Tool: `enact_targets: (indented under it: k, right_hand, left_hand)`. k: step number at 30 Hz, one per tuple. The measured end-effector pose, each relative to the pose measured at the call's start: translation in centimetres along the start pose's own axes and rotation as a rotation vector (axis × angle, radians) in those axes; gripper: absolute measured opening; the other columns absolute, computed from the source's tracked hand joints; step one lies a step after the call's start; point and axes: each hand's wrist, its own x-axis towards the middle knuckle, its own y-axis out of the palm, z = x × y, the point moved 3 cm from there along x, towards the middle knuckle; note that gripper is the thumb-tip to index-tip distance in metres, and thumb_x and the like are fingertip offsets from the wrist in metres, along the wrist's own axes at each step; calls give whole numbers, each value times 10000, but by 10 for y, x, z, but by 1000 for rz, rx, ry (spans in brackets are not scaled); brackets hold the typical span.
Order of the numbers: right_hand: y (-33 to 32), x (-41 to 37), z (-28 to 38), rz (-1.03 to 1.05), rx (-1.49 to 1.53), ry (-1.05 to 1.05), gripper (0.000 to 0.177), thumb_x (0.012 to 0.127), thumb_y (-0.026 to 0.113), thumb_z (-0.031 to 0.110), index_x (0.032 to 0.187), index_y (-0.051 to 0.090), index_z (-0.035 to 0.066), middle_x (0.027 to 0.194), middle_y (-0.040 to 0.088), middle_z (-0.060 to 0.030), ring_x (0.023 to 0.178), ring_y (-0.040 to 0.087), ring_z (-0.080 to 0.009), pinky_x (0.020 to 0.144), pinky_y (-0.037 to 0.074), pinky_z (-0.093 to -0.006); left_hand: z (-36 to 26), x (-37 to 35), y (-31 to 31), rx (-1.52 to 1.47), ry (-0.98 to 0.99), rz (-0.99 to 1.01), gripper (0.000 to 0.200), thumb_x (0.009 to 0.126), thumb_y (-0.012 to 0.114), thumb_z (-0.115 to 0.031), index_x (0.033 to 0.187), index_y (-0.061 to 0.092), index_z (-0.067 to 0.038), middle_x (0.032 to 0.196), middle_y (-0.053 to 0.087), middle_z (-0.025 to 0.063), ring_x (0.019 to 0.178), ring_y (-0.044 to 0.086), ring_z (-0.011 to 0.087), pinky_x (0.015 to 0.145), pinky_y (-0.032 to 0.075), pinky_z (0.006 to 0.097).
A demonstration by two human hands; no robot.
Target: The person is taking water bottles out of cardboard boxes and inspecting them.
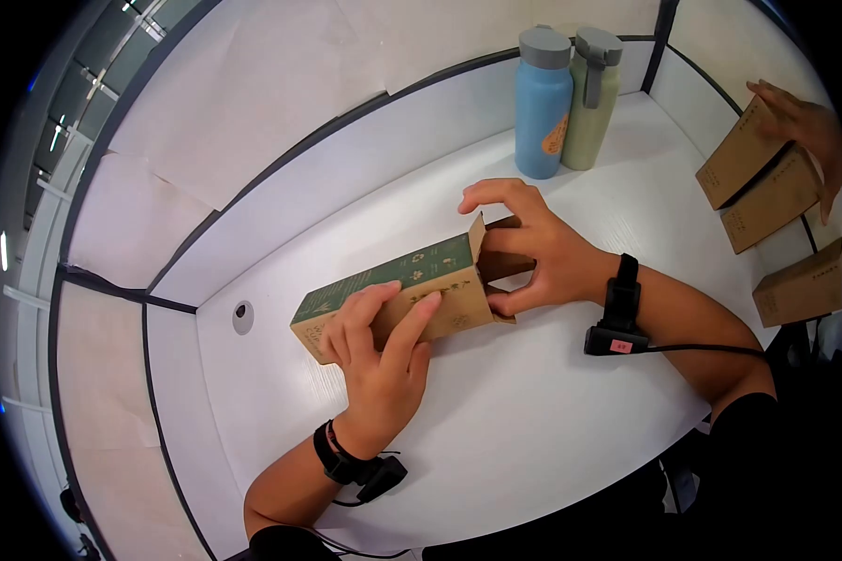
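Observation:
A long brown and green cardboard box (440, 264) lies tilted across the white table, its right end open with flaps out. My left hand (379, 351) rests on the near side of the box, fingers spread over its printed face. At the open end is my right hand (543, 248), with some fingers reaching inside past the flaps and the index finger raised above. The inside of the box is mostly hidden by my right hand, and whether those fingers grip anything cannot be seen. Both wrists wear black straps with cables.
A blue bottle (541, 107) and a green bottle (591, 103) stand side by side at the back of the white table (552, 402). At the right are several brown boxes (800, 285), with another person's hand (809, 136) on two of them. Low partitions edge the table.

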Motion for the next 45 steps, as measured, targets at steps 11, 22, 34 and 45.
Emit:
enact_targets:
  k: [11,22,34,45]
  right_hand:
    - [-8,-7,-6,-198,64,-46,528,732,806,240,1187,635,35,1354,469,-123,1221,476,-296,1039,453,-412]
    - [-16,-12,-15,-344,-26,-172,546,885,650,453,1191,553,11,1259,457,-170,1151,476,-296,989,467,-413]
    - [-15,-14,-20,-484,-61,-197,610,1000,563,577,1225,525,11,1257,459,-172,1156,472,-288,995,458,-415]
    - [-20,-16,-33,-618,51,13,572,1134,372,566,1133,529,17,1144,479,-111,1053,477,-225,995,401,-338]
  left_hand:
    - [3,0,-3,-49,-31,-79,770,663,809,66,1366,693,-226,1447,551,102,1302,527,307,1059,291,423]
    - [4,0,-4,-64,-10,-119,771,698,826,74,1402,657,-190,1467,517,124,1331,497,329,1111,298,440]
    - [0,1,-5,-29,-60,-62,867,726,776,69,1546,552,-105,1514,519,142,1378,500,316,1123,295,436]
    - [0,2,-5,6,9,-14,849,737,755,105,1535,562,-110,1568,482,141,1401,447,336,1158,288,437]
